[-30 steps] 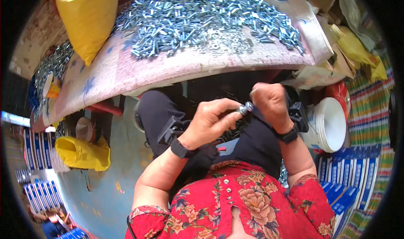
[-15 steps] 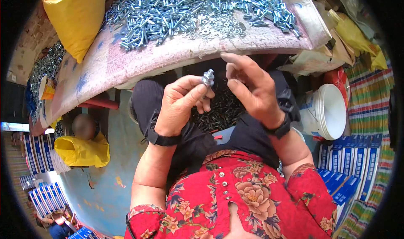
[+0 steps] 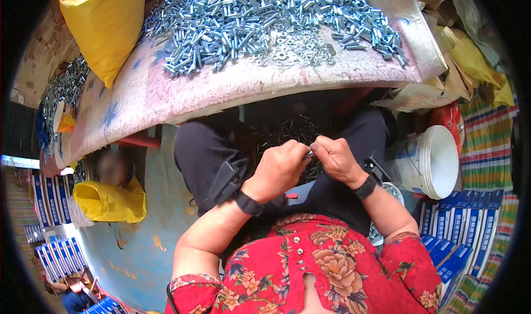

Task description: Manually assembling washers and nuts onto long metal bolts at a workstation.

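Observation:
Over my lap, my left hand and my right hand meet fingertip to fingertip, both closed. Pinched between them is a small silver bolt with a nut on it, mostly covered by the fingers. Below and beyond the hands, a heap of dark bolts lies between my knees. On the cloth-covered table in front of me, a large pile of shiny metal sleeves and bolts spreads out, with loose washers and nuts at its near side.
A white bucket lies tilted at my right, above stacked blue-and-white boxes. The yellow sack stands at the table's left; another yellow bag sits lower on that side. Farther off at lower left is another person.
My right hand, open and apart before, has come down and closed on the bolt beside my left hand. Both hands are now lower and nearer my lap. The view has shifted slightly.

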Demonstrator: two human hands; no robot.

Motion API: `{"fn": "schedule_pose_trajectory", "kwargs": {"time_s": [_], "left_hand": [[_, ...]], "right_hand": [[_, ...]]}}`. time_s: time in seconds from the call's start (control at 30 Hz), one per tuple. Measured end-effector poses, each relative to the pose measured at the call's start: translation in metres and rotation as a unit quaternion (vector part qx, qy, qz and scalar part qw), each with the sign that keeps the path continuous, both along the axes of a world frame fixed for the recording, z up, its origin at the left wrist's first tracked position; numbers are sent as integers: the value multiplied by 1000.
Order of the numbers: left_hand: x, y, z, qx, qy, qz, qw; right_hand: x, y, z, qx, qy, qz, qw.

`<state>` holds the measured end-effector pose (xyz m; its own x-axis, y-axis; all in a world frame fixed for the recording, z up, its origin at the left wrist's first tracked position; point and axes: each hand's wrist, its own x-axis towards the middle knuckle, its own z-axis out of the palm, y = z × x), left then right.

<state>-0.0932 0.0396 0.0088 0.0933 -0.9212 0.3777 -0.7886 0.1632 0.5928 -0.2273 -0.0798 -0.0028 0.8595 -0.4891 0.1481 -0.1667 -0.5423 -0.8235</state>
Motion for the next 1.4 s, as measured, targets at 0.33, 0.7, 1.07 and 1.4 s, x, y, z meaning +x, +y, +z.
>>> {"fn": "schedule_pose_trajectory", "kwargs": {"time_s": [0.33, 0.7, 1.07, 1.4], "left_hand": [[152, -120, 29, -94, -256, 257, 927], [164, -120, 45, -22, 50, 204, 977], [89, -58, 9, -27, 605, 82, 791], [96, -50, 9, -94, 637, 110, 757]], "right_hand": [[-11, -35, -5, -43, 9, -44, 998], [6, -133, 36, -258, -99, -207, 939], [95, -236, 18, -402, 42, -139, 904], [94, -170, 49, -14, -118, -148, 982]]}}
